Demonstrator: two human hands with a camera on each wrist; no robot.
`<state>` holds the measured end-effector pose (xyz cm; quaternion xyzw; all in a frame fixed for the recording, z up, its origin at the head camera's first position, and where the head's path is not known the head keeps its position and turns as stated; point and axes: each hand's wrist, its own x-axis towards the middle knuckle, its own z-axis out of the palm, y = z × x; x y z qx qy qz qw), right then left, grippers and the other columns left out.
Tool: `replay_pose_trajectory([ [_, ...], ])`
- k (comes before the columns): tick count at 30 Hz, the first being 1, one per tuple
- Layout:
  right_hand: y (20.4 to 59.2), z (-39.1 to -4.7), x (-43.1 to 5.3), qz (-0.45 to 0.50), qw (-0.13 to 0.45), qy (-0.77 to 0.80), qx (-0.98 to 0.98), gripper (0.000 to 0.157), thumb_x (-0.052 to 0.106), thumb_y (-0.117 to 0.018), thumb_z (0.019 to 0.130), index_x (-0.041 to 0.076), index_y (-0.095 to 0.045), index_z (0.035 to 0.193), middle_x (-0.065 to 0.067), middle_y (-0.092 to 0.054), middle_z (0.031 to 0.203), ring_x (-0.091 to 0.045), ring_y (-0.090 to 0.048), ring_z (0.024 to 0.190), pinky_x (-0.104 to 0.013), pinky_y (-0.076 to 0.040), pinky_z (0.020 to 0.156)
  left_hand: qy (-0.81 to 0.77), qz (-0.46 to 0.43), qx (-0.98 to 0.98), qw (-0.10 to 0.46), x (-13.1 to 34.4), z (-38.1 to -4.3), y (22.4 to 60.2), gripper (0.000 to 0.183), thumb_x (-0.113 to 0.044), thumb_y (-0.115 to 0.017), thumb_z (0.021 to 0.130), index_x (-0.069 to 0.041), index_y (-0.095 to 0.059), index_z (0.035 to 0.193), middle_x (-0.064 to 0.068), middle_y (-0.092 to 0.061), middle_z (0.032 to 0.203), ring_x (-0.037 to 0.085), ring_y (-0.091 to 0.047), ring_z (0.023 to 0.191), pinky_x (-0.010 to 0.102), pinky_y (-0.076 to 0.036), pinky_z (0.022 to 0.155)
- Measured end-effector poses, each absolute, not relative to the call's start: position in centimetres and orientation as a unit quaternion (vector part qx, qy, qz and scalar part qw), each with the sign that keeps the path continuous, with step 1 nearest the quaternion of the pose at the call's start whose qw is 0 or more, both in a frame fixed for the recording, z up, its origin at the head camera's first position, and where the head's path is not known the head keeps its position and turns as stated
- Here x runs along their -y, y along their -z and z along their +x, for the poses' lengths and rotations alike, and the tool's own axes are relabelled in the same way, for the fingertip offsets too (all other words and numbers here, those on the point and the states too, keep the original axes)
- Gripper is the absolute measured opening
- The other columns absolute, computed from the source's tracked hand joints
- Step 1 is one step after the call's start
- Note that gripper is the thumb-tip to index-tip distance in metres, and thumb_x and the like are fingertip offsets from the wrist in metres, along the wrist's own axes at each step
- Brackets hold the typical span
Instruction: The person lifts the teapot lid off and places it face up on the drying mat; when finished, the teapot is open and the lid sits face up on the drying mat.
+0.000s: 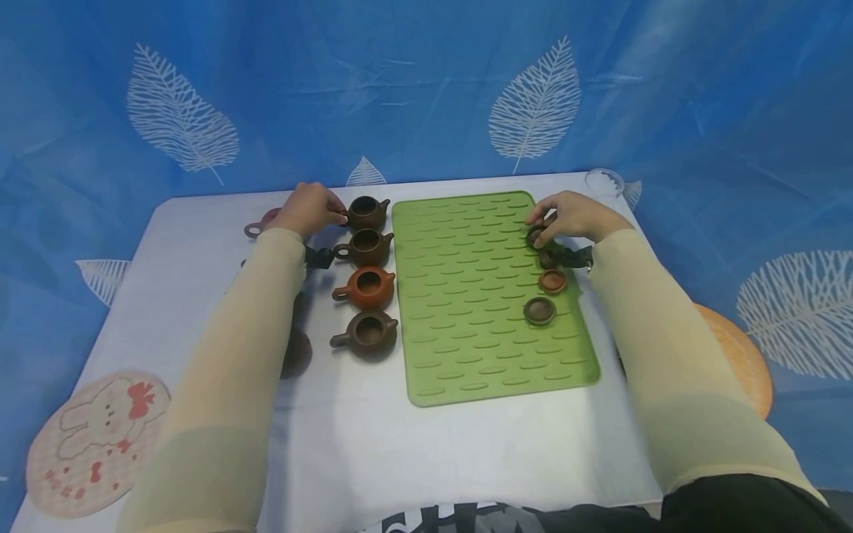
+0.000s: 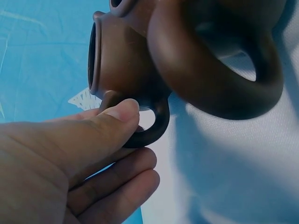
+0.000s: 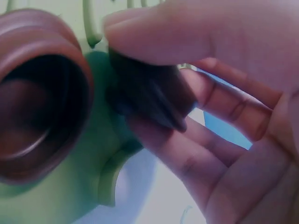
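In the head view, lidless brown teapots form a column left of the green mat (image 1: 493,296). My left hand (image 1: 306,211) pinches the handle of the farthest one, a dark brown teapot (image 1: 366,213); thumb and fingers meet on that handle (image 2: 161,123) in the left wrist view. Nearer me stand another brown teapot (image 1: 369,248), an orange-brown teapot (image 1: 369,289) and a greyish-brown teapot (image 1: 372,333). At the mat's right side, my right hand (image 1: 578,216) holds a dark teapot lid (image 3: 154,93) between thumb and fingers. Close by lie a brown lid (image 1: 549,259), an orange-brown lid (image 1: 552,281) and a greyish lid (image 1: 540,311).
Partly behind my left forearm are a reddish teapot (image 1: 265,220) and a dark rounded piece (image 1: 298,354). A pink rabbit mat (image 1: 100,444) lies at the near left, an orange disc (image 1: 740,355) beyond my right sleeve. A clear round dish (image 1: 605,182) sits at the far right corner.
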<state>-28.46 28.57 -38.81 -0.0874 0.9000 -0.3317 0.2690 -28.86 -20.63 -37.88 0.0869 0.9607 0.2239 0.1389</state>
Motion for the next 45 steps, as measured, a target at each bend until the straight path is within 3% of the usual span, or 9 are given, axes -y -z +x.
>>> replay_pose_trajectory([
  [10, 38.9, -28.3, -28.0, -0.114, 0.267, 0.287, -0.913, 0.047, 0.007, -0.088, 0.087, 0.003, -0.07, 0.13, -0.019, -0.062, 0.128, -0.035, -0.057, 0.119, -0.058, -0.045, 0.103, -0.226, 0.094, -0.96, 0.133, 20.7, -28.9, 38.2, 0.024, -0.009, -0.072, 0.102, 0.0, -0.076, 0.124, 0.019, -0.073, 0.12, 0.038, -0.06, 0.121, 0.055, -0.045, 0.106],
  [32, 39.0, -28.3, -28.9, -0.097, 0.277, 0.33, -0.897, 0.052, 0.014, -0.089, 0.088, 0.001, -0.068, 0.134, -0.021, -0.068, 0.129, -0.036, -0.061, 0.122, -0.059, -0.043, 0.108, -0.227, 0.082, -0.96, 0.14, 20.8, -28.9, 38.2, 0.026, -0.013, -0.073, 0.102, -0.002, -0.076, 0.125, 0.017, -0.074, 0.121, 0.036, -0.06, 0.121, 0.054, -0.046, 0.105],
  [39, 38.9, -28.0, -29.1, -0.085, 0.258, 0.341, -0.9, 0.055, 0.03, -0.087, 0.091, 0.002, -0.068, 0.135, -0.019, -0.062, 0.137, -0.038, -0.05, 0.134, -0.062, -0.037, 0.112, -0.226, 0.085, -0.96, 0.139, 20.9, -28.9, 38.1, 0.025, -0.012, -0.073, 0.102, -0.002, -0.077, 0.125, 0.017, -0.074, 0.12, 0.037, -0.058, 0.125, 0.056, -0.037, 0.113],
  [43, 38.9, -27.9, -29.3, -0.076, 0.248, 0.348, -0.901, 0.053, 0.035, -0.079, 0.097, 0.003, -0.067, 0.137, -0.018, -0.058, 0.142, -0.039, -0.043, 0.14, -0.064, -0.033, 0.114, -0.228, 0.091, -0.96, 0.136, 20.9, -29.0, 38.2, 0.025, -0.012, -0.073, 0.102, -0.001, -0.077, 0.124, 0.017, -0.074, 0.119, 0.037, -0.058, 0.124, 0.056, -0.035, 0.114],
  [45, 38.9, -27.9, -29.3, -0.071, 0.246, 0.353, -0.9, 0.052, 0.036, -0.077, 0.099, 0.003, -0.067, 0.137, -0.018, -0.059, 0.142, -0.038, -0.045, 0.139, -0.064, -0.034, 0.114, -0.226, 0.093, -0.96, 0.135, 20.9, -29.0, 38.3, 0.025, -0.012, -0.073, 0.102, -0.001, -0.077, 0.124, 0.017, -0.074, 0.119, 0.037, -0.06, 0.123, 0.055, -0.041, 0.11],
])
